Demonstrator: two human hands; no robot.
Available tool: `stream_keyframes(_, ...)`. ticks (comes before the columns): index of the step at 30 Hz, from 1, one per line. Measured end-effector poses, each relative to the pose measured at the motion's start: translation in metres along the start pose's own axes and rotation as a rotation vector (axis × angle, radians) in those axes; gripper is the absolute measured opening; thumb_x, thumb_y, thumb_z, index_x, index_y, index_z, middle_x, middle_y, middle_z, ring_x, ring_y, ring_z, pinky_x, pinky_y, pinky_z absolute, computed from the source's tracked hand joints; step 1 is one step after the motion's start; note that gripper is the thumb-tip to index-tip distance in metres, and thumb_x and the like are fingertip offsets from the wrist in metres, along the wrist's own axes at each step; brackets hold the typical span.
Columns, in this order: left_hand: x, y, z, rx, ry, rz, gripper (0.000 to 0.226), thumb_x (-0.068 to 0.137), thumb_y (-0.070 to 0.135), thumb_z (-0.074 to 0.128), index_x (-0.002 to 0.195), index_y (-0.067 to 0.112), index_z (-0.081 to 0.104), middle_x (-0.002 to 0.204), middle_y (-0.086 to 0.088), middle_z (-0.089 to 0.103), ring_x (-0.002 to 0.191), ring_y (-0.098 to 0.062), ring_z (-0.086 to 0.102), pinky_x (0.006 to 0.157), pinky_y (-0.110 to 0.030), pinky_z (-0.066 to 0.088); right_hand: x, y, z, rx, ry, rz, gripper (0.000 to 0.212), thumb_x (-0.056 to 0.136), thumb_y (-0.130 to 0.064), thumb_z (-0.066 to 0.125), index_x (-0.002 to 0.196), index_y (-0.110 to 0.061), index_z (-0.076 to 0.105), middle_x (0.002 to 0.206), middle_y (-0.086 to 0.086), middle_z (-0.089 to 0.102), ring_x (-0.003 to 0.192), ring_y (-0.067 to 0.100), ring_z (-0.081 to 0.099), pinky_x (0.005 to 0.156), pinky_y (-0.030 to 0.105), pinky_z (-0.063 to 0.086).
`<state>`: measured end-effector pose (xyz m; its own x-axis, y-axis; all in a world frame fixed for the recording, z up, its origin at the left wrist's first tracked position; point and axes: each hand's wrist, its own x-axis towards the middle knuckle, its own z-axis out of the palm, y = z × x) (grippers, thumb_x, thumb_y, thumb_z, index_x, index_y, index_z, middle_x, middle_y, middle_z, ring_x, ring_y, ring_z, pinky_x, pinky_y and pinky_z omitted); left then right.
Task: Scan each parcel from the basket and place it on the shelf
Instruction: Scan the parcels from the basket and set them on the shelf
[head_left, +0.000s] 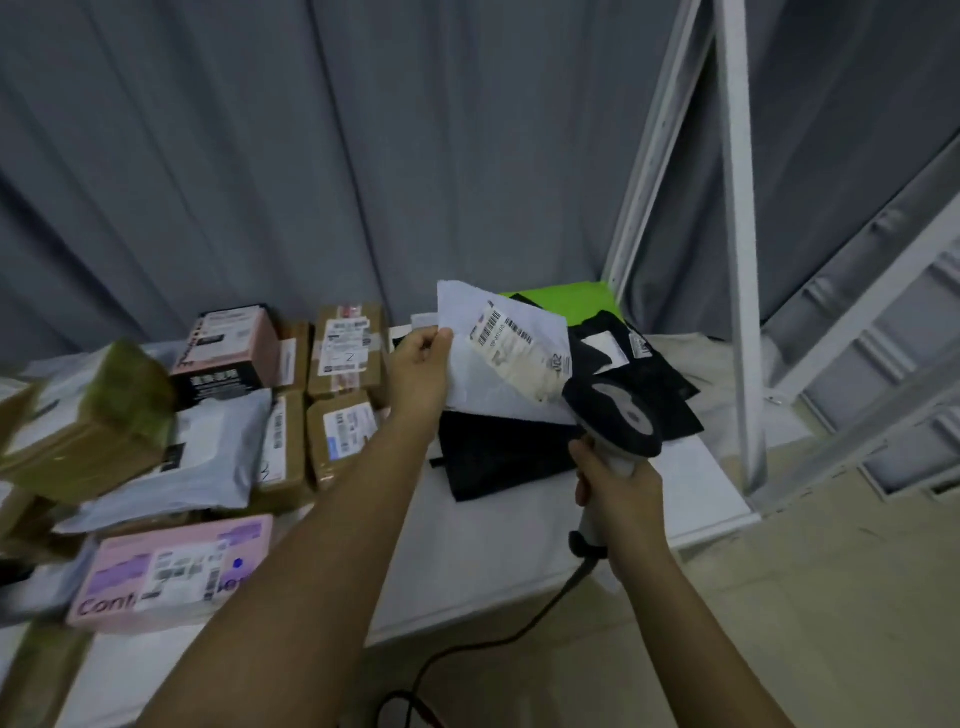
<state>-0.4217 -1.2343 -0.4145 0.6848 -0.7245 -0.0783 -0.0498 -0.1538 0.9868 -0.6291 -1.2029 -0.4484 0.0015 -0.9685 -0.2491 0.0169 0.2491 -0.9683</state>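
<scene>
White parcel (498, 358) in one hand (421, 358), scanner (615, 415) in other.

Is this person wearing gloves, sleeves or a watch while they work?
No. The left hand and right hand are both bare, with no gloves. Both forearms are uncovered as far as the frame shows: no sleeves, watch, rings or wristbands visible.
</scene>
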Motion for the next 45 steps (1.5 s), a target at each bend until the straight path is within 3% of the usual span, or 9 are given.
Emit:
stream_keyframes(7, 0.038, -0.049, 0.005, -0.084, -0.172, -0.335, 0.058, 0.096, 0.038, 0.053, 0.147, 0.018, 0.034, 0.145, -0.006, 0.044, 0.127, -0.026, 0.048, 0.103, -0.042, 0.044, 0.009, 0.006, 0.027, 0.004, -0.055, 0.056, 0.024, 0.086, -0.011, 0.069, 0.069, -0.004, 0.053, 0.054, 0.013, 0.049, 0.043, 0.011, 0.046, 0.044, 0.019, 0.041)
stream_keyframes(14, -0.014, -0.030, -0.080, 0.105, -0.237, -0.185, 0.035, 0.098, 0.020, 0.052, 0.133, 0.018, 0.050, 0.125, -0.002, 0.055, 0.111, -0.018, 0.054, 0.093, -0.032, 0.045, -0.018, 0.002, 0.055, -0.050, -0.191, 0.032, 0.016, 0.089, -0.013, 0.066, 0.080, -0.006, 0.055, 0.067, 0.012, 0.054, 0.057, 0.017, 0.049, 0.051, 0.027, 0.043)
stream_keyframes(18, -0.060, -0.005, -0.152, 0.191, -0.094, -0.062, 0.025, 0.097, 0.008, 0.051, 0.121, 0.010, 0.058, 0.107, -0.004, 0.063, 0.092, -0.014, 0.060, 0.073, -0.010, 0.050, -0.051, -0.021, 0.086, -0.152, -0.364, -0.068, 0.009, 0.091, -0.015, 0.062, 0.096, -0.011, 0.057, 0.078, 0.009, 0.060, 0.065, 0.018, 0.054, 0.062, 0.033, 0.046)
stream_keyframes(20, -0.088, 0.005, -0.189, 0.231, -0.002, 0.003, 0.025, 0.095, 0.004, 0.051, 0.118, 0.007, 0.060, 0.100, -0.004, 0.062, 0.084, -0.010, 0.058, 0.061, -0.003, 0.044, -0.076, -0.036, 0.108, -0.189, -0.472, -0.162, 0.029, 0.091, -0.016, 0.061, 0.119, -0.012, 0.053, 0.097, 0.007, 0.063, 0.077, 0.017, 0.058, 0.068, 0.032, 0.048)
stream_keyframes(26, -0.198, 0.016, -0.309, 0.213, 0.251, 0.133, 0.017, 0.093, 0.000, 0.054, 0.107, 0.010, 0.059, 0.097, -0.004, 0.064, 0.086, -0.005, 0.059, 0.079, -0.009, 0.045, -0.187, -0.066, 0.173, -0.302, -0.885, -0.470, 0.041, 0.092, -0.018, 0.062, 0.132, -0.019, 0.051, 0.111, -0.008, 0.058, 0.102, 0.007, 0.054, 0.067, 0.002, 0.038)
stream_keyframes(28, -0.246, 0.006, -0.358, 0.224, 0.330, 0.125, 0.016, 0.093, 0.002, 0.055, 0.100, 0.015, 0.061, 0.096, -0.003, 0.066, 0.087, -0.007, 0.060, 0.080, -0.017, 0.047, -0.234, -0.063, 0.199, -0.342, -1.028, -0.517, 0.045, 0.090, -0.020, 0.065, 0.134, -0.022, 0.051, 0.114, -0.010, 0.059, 0.108, 0.009, 0.054, 0.072, 0.007, 0.039)
stream_keyframes(31, -0.322, -0.020, -0.425, 0.238, 0.498, 0.044, 0.022, 0.093, 0.002, 0.056, 0.095, 0.024, 0.062, 0.094, 0.004, 0.067, 0.089, -0.011, 0.062, 0.086, -0.028, 0.047, -0.310, -0.051, 0.238, -0.389, -1.251, -0.553, 0.048, 0.090, -0.020, 0.065, 0.135, -0.022, 0.050, 0.115, -0.010, 0.057, 0.111, 0.009, 0.053, 0.086, 0.021, 0.040)
stream_keyframes(37, -0.467, -0.090, -0.511, 0.322, 0.796, -0.246, 0.021, 0.095, 0.003, 0.053, 0.114, 0.006, 0.061, 0.109, -0.004, 0.063, 0.103, -0.016, 0.058, 0.089, -0.025, 0.042, -0.457, -0.006, 0.290, -0.341, -1.605, -0.455, 0.047, 0.091, -0.006, 0.061, 0.135, -0.015, 0.048, 0.121, -0.006, 0.056, 0.114, 0.006, 0.051, 0.086, 0.013, 0.039)
stream_keyframes(45, -0.607, -0.190, -0.532, 0.333, 0.960, -0.595, 0.027, 0.099, 0.020, 0.049, 0.121, 0.009, 0.060, 0.120, -0.008, 0.063, 0.108, -0.024, 0.058, 0.084, -0.026, 0.041, -0.566, 0.112, 0.297, -0.571, -1.789, -0.220, 0.047, 0.094, -0.023, 0.061, 0.138, -0.016, 0.048, 0.132, 0.004, 0.056, 0.117, 0.022, 0.055, 0.100, 0.041, 0.047)
